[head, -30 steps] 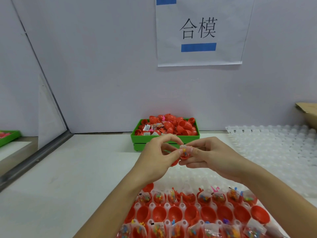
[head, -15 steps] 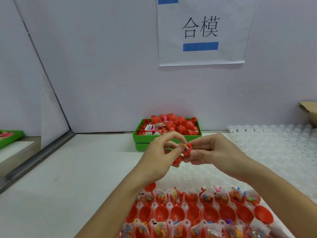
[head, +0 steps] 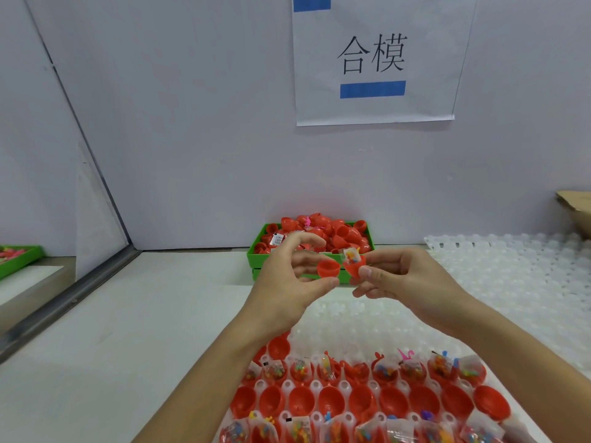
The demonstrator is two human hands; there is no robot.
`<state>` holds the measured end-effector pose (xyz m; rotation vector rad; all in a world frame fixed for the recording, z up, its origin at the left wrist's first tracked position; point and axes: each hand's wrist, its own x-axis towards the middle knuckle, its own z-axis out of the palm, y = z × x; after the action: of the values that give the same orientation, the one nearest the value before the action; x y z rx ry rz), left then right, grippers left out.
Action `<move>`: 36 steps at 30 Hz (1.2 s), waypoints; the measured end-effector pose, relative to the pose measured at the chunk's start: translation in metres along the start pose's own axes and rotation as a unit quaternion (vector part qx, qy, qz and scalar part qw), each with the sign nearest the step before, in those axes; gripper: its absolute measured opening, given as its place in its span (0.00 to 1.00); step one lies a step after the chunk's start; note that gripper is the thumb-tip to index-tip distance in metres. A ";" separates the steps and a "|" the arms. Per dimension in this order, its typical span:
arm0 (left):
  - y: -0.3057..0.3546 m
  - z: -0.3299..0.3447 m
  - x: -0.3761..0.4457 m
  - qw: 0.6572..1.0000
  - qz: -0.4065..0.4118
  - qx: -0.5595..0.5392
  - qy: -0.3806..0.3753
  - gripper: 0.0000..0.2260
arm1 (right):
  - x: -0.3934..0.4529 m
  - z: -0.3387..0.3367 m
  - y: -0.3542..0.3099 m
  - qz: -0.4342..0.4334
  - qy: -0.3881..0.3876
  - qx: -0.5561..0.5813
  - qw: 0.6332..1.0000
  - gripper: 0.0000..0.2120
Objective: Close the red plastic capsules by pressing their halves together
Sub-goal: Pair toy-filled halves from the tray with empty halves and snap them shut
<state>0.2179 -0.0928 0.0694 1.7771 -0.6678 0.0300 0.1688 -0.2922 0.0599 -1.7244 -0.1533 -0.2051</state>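
Observation:
My left hand (head: 292, 284) pinches an empty red capsule half (head: 328, 269) between thumb and fingers. My right hand (head: 406, 278) pinches the other red half (head: 354, 266), which carries a small clear bag of coloured toy bits. The two halves sit side by side, almost touching, in front of the green bin. Below my forearms a white tray (head: 345, 385) holds rows of open red halves, some empty, others with toy bags.
A green bin (head: 256, 254) piled with red capsules stands against the back wall. White bumpy trays (head: 511, 270) cover the table's right side. A cardboard box (head: 575, 212) sits far right, another green tray (head: 19, 260) far left. A paper sign hangs on the wall.
The two halves, held pressed together in the earlier frames, are now apart: my left hand has drawn the empty half away to the left, the filled half stays in my right.

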 end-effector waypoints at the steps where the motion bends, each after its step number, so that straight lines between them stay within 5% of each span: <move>1: 0.000 0.000 0.000 1.000 0.000 -0.006 0.003 0.19 | 0.000 0.000 -0.001 -0.010 0.006 -0.020 1.000 0.18; 6: 0.001 0.000 0.001 0.999 0.004 -0.052 0.006 0.16 | -0.003 -0.002 -0.009 -0.071 0.008 -0.063 0.995 0.07; 15: 0.001 0.001 0.001 1.000 0.026 -0.007 0.012 0.14 | -0.006 -0.002 -0.010 -0.075 -0.004 -0.053 0.996 0.14; 22: 0.000 0.003 0.000 1.000 0.007 -0.015 0.018 0.13 | -0.002 0.003 -0.002 -0.069 0.009 -0.047 0.996 0.07; 36: 0.001 0.003 -0.001 0.999 0.007 0.045 -0.004 0.12 | -0.005 0.003 -0.002 -0.083 -0.032 -0.054 0.995 0.08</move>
<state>0.2157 -0.0952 0.0693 1.8592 -0.6934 0.0622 0.1636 -0.2887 0.0604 -1.8287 -0.3394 -0.2843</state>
